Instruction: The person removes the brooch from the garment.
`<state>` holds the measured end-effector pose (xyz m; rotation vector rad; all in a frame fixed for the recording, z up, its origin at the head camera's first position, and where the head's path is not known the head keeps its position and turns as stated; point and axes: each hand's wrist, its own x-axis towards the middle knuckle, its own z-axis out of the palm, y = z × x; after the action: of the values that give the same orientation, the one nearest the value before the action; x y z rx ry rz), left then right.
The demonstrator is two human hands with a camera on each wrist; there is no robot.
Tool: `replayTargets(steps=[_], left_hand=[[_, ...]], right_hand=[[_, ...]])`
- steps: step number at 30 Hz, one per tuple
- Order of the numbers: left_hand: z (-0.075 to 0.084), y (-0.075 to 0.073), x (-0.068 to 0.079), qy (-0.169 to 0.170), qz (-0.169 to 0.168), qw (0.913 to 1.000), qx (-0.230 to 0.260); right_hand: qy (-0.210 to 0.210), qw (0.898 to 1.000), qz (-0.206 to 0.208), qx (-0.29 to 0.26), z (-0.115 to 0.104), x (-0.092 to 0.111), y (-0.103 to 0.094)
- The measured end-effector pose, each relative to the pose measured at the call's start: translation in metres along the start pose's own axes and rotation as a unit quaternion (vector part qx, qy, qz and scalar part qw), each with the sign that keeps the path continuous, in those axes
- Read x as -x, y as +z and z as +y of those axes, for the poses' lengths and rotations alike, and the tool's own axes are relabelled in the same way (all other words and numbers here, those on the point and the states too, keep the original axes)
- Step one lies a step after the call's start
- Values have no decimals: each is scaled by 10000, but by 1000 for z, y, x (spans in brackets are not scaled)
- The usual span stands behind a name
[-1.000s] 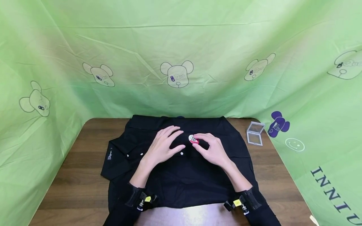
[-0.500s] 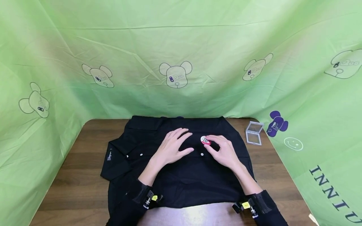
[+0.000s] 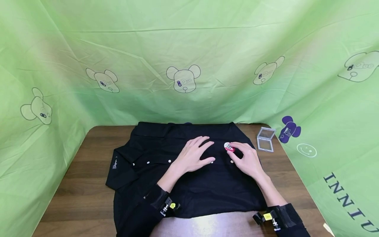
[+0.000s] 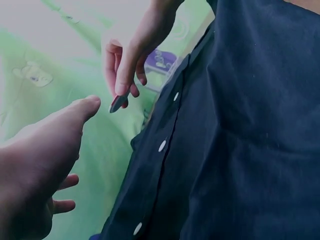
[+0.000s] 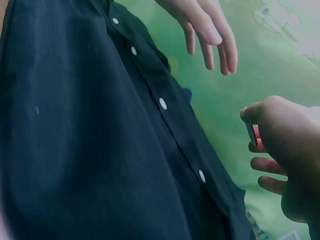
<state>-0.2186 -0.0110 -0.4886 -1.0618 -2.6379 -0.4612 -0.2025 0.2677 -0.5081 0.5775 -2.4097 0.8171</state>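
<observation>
A black button-up shirt [image 3: 207, 194] lies spread sideways over the table, its row of white buttons running left to right. My right hand [image 3: 245, 158] pinches a round red-and-white badge [image 3: 228, 146] between thumb and fingers, above the shirt's right part. In the left wrist view the badge [image 4: 117, 103] shows edge-on and thin, held clear of the cloth. My left hand [image 3: 193, 154] hovers over the middle of the shirt, fingers spread and relaxed, with nothing in it. A gap separates the left hand [image 5: 202, 25] from the badge in the right wrist view.
An opened clear square case [image 3: 265, 139] lies at the table's back right corner. Brown wooden table [image 3: 77, 177] shows on both sides and along the front. Green printed cloth [image 3: 183, 108] hangs behind and at both sides.
Both hands have moved to the right over the shirt, the right hand carrying the badge with it. The shirt and the case stay in place.
</observation>
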Motion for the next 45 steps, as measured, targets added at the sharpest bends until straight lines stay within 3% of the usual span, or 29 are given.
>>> replayTargets(steps=[6, 15, 25, 32, 45], left_hand=[[12, 6, -11, 25, -327, 9992, -220], [28, 17, -25, 120, -542, 9979, -345], [48, 26, -34, 304, -823, 9950, -487], [58, 33, -35, 426, -909, 9942, -398], [57, 38, -28, 468, -891, 9941, -403]], right_hand=[[81, 9997, 157, 169, 16, 5, -13], [457, 9967, 233, 625, 42, 14, -35], [1089, 9879, 459, 1002, 75, 24, -59], [1396, 9831, 456, 1092, 94, 27, -65], [1596, 9761, 350, 1435, 113, 28, -67]])
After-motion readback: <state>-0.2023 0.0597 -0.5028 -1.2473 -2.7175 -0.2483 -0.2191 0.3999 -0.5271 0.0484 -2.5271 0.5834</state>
